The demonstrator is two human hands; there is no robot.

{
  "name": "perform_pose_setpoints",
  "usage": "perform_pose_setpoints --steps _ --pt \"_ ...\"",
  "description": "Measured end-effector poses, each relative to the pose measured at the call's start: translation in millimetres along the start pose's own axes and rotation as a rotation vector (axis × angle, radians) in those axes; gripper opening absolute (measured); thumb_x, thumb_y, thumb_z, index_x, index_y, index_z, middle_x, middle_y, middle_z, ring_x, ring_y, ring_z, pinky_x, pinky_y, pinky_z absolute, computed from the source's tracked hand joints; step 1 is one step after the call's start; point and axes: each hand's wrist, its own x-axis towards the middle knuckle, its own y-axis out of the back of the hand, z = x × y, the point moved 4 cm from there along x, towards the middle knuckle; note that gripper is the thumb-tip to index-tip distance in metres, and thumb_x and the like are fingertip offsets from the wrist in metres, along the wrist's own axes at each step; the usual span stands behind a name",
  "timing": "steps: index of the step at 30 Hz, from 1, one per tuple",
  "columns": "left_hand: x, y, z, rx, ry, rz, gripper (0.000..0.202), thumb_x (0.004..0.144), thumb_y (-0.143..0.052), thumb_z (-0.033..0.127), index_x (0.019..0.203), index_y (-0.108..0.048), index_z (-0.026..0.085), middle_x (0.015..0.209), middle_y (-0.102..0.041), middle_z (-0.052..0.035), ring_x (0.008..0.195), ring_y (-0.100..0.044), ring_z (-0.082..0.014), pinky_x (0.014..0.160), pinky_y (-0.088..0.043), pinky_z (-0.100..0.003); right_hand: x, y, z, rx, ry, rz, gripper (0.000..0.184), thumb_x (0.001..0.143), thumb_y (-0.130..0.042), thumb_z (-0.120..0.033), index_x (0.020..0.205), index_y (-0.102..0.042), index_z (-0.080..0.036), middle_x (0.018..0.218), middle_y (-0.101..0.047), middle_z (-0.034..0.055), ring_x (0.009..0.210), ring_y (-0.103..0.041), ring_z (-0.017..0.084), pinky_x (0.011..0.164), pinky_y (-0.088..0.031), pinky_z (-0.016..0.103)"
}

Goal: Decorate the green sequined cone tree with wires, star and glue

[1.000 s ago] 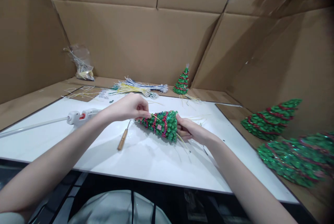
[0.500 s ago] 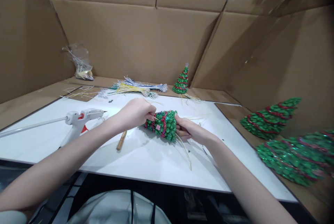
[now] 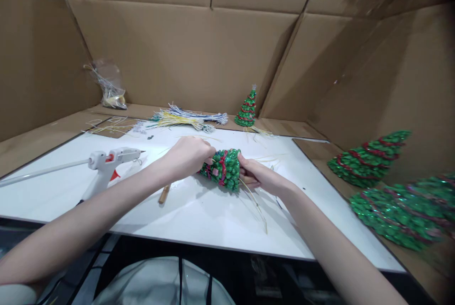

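A small green Christmas tree [image 3: 227, 172], wound with red garland and bearing a pink ornament, lies on its side above the white board [image 3: 199, 219]. Its base points right, against the closed fingers of my right hand [image 3: 261, 175], which grips it there. From that base end thin pale wires [image 3: 254, 198] trail out. My left hand [image 3: 192, 153] pinches at the narrower part of the tree, its fingertips against the foliage. A thin pale wire shows faintly at those fingertips; the tree's tip is hidden behind that hand.
A white glue gun [image 3: 110, 165] stands at left, near a short wooden stick [image 3: 164, 194]. Bundled wires [image 3: 188, 118] and another tree [image 3: 247, 110] sit at the back. Two trees [image 3: 369, 158] lie at right. A plastic bag [image 3: 112, 89] leans by the cardboard wall [image 3: 177, 54].
My left hand has shifted slightly right and closer to the tree, covering most of the thin wire seen between fingers and foliage. My right hand has stayed at the base.
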Motion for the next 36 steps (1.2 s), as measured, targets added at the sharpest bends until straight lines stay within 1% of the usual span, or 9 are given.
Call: perform_pose_setpoints --steps 6,9,12,15,19,22,26,32,36 --pt "-1.7 3.5 -6.8 -0.079 0.055 -0.058 0.010 0.082 -0.062 0.024 0.079 -0.070 0.018 0.076 -0.072 -0.0044 0.072 -0.063 -0.0184 0.057 -0.032 -0.024 1.1 1.8 2.5 0.018 -0.037 -0.011 0.060 0.082 -0.038 -0.070 0.050 -0.026 -0.021 0.038 -0.020 -0.0106 0.036 -0.010 0.004 0.038 -0.006 0.022" --pt "-2.3 6.2 -8.0 -0.137 0.037 -0.043 0.019 0.086 -0.055 0.027 0.079 -0.070 0.017 0.073 -0.070 -0.0048 0.067 -0.061 -0.0161 0.058 -0.034 -0.023 0.5 0.4 0.6 0.047 -0.060 -0.035 0.057 0.082 -0.036 -0.070 0.054 -0.030 -0.021 0.037 -0.022 -0.0105 0.035 -0.010 0.004 0.037 -0.006 0.022" --pt "-1.7 8.6 -8.1 -0.157 0.017 -0.023 0.026 0.086 -0.046 0.022 0.072 -0.066 0.015 0.065 -0.067 -0.0045 0.059 -0.056 -0.0136 0.057 -0.033 -0.023 -0.8 -0.8 -2.2 0.089 -0.085 -0.061 0.052 0.081 -0.035 -0.068 0.059 -0.036 -0.021 0.038 -0.024 -0.0108 0.034 -0.011 0.005 0.036 -0.006 0.022" --pt "0.7 9.1 -9.4 -0.149 0.031 -0.008 0.021 0.079 -0.046 0.021 0.068 -0.063 0.016 0.062 -0.064 -0.0032 0.056 -0.052 -0.0137 0.054 -0.029 -0.024 -1.3 0.8 -4.0 0.127 -0.068 -0.066 0.042 0.081 -0.036 -0.059 0.064 -0.039 -0.021 0.040 -0.027 -0.0105 0.034 -0.011 0.006 0.036 -0.008 0.021" --pt "5.7 5.0 -11.8 -0.172 0.043 -0.042 0.021 0.076 -0.045 0.026 0.064 -0.059 0.017 0.059 -0.061 -0.0020 0.055 -0.049 -0.0142 0.051 -0.025 -0.025 -0.7 1.1 -2.3 0.136 -0.042 -0.116 0.032 0.077 -0.041 -0.044 0.056 -0.032 -0.022 0.037 -0.026 -0.0089 0.033 -0.014 0.006 0.035 -0.010 0.022" --pt "8.8 2.1 -13.6 -0.236 0.035 -0.085 0.021 0.076 -0.044 0.027 0.063 -0.057 0.017 0.056 -0.057 -0.0004 0.053 -0.048 -0.0132 0.051 -0.026 -0.024 -0.8 1.6 -0.8 0.081 -0.036 -0.062 0.032 0.077 -0.047 -0.037 0.054 -0.031 -0.021 0.038 -0.024 -0.0098 0.034 -0.014 0.004 0.036 -0.010 0.020" --pt "11.0 3.1 -13.2 -0.254 -0.016 -0.061 0.015 0.074 -0.046 0.026 0.065 -0.056 0.018 0.057 -0.056 0.0015 0.054 -0.047 -0.0123 0.051 -0.026 -0.024 -2.2 0.2 -2.4 0.061 -0.017 0.005 0.025 0.074 -0.053 -0.026 0.060 -0.034 -0.020 0.041 -0.024 -0.0117 0.037 -0.013 0.003 0.038 -0.009 0.018" --pt "10.5 5.6 -3.5 -0.119 -0.106 -0.023 0.012 0.072 -0.048 0.024 0.065 -0.054 0.018 0.063 -0.060 -0.0003 0.056 -0.049 -0.0133 0.051 -0.024 -0.025 -2.9 -4.8 -5.9 -0.036 -0.022 0.052 0.019 0.076 -0.059 -0.034 0.075 -0.049 -0.018 0.047 -0.019 -0.0130 0.041 -0.010 0.004 0.040 -0.007 0.020" --pt "8.9 8.6 0.0 -0.017 -0.095 -0.017 0.015 0.074 -0.047 0.025 0.065 -0.056 0.018 0.067 -0.063 -0.0025 0.056 -0.051 -0.0148 0.050 -0.023 -0.026 -1.4 -7.0 -9.5 -0.167 0.024 0.116 0.024 0.071 -0.061 -0.039 0.077 -0.054 -0.016 0.047 -0.025 -0.0117 0.041 -0.014 0.003 0.041 -0.007 0.022"
